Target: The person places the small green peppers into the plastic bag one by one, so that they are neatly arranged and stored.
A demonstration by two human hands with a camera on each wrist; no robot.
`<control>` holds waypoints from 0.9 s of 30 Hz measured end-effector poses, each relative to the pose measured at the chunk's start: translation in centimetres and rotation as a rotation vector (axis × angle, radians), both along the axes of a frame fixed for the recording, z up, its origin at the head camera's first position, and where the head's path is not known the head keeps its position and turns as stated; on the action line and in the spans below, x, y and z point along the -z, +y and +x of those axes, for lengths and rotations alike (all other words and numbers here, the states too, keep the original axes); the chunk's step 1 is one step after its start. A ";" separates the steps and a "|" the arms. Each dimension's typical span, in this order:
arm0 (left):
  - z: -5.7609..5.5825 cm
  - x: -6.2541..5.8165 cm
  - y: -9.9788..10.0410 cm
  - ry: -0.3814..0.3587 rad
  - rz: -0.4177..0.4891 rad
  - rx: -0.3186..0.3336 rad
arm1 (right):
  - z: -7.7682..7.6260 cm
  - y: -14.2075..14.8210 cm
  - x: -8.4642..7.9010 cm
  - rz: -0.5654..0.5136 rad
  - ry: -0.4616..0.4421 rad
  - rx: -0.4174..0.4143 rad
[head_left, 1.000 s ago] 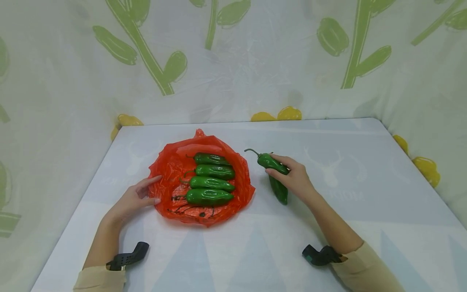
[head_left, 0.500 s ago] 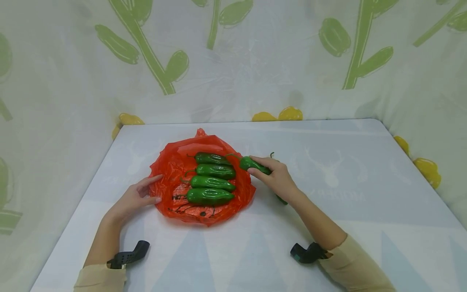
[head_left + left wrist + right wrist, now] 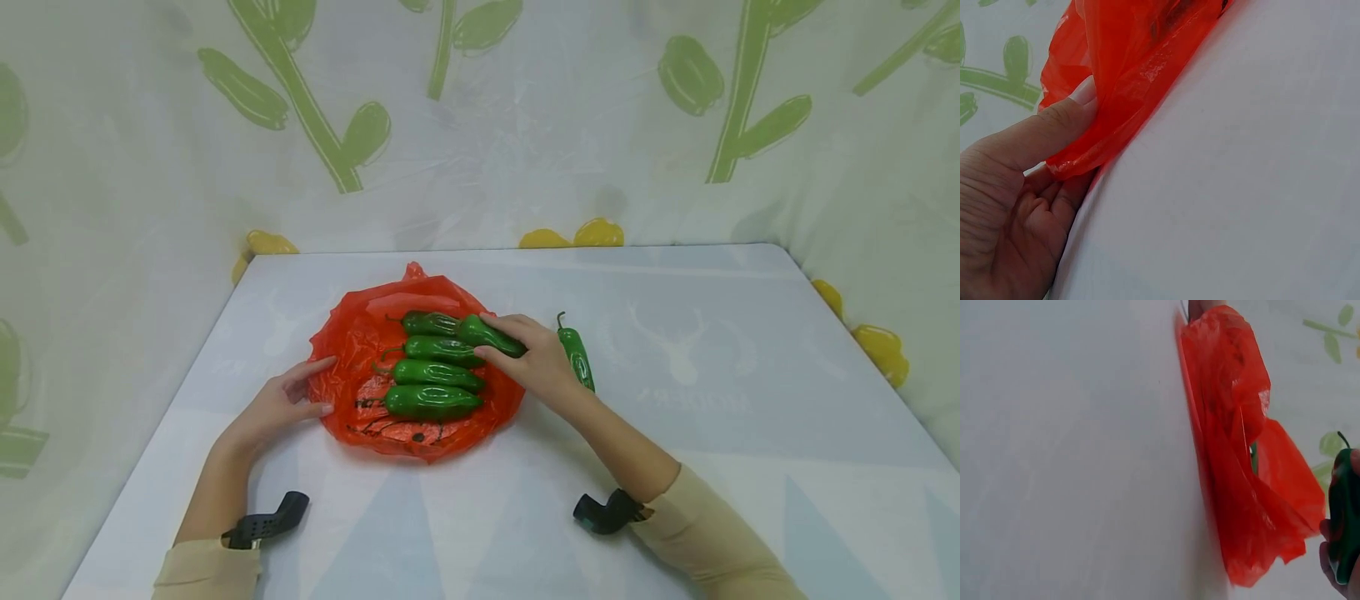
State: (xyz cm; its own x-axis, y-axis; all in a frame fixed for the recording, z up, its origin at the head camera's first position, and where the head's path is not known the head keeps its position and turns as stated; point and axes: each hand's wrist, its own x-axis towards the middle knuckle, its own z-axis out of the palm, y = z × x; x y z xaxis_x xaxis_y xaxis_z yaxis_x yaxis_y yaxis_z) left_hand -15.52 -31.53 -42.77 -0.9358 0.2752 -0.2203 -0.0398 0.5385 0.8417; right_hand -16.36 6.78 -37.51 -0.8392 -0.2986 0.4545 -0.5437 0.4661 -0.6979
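Observation:
A red plastic bag (image 3: 341,333) lies spread wide on the table, with several green chili peppers (image 3: 431,402) side by side in it. My left hand (image 3: 273,410) holds the bag's left rim; in the left wrist view the thumb is in front of the plastic (image 3: 1135,81) and the fingers are behind it. Over the bag's right side, my right hand (image 3: 538,358) grips another green chili pepper (image 3: 491,336) between thumb and fingers. That held pepper (image 3: 1342,512) shows at the right edge of the right wrist view, above the bag's rim. Its stem points left in the head view.
One loose green chili pepper (image 3: 575,357) lies on the white table (image 3: 480,517) just right of my right hand. Behind the table hangs a pale cloth (image 3: 555,150) printed with green plants. Black wrist cameras (image 3: 266,523) sit on both forearms.
My right hand has carried the gripped pepper leftward, from beside the bag to over its right side. The loose pepper beneath has come into fuller view. My left hand stays at the rim.

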 end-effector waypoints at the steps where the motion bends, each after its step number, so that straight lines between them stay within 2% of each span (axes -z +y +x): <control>1: 0.0 0.0 0.0 -0.001 0.005 -0.001 | 0.0 -0.3 0.0 -0.006 0.023 -0.005; 4: 0.0 0.1 0.0 0.001 0.011 -0.001 | -0.1 -1.2 0.0 -0.010 0.067 -0.013; 13: 0.1 0.0 -0.1 0.005 0.011 0.003 | 0.0 -4.3 -0.7 0.019 0.059 -0.061; 21: 0.1 0.0 -0.1 0.002 -0.010 -0.001 | -0.4 -7.0 -0.8 0.066 -0.082 -0.057; 27: 0.1 0.0 -0.1 0.001 -0.020 0.001 | -1.3 -8.2 -0.5 0.162 -0.076 -0.025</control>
State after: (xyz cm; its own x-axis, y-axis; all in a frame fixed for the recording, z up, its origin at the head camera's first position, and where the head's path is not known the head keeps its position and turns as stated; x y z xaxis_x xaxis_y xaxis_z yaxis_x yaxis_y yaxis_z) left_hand -15.43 -31.65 -42.73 -0.9358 0.2712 -0.2251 -0.0388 0.5556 0.8305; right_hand -17.71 -1.38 -37.02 -0.8608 -0.3840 0.3340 -0.5049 0.5630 -0.6543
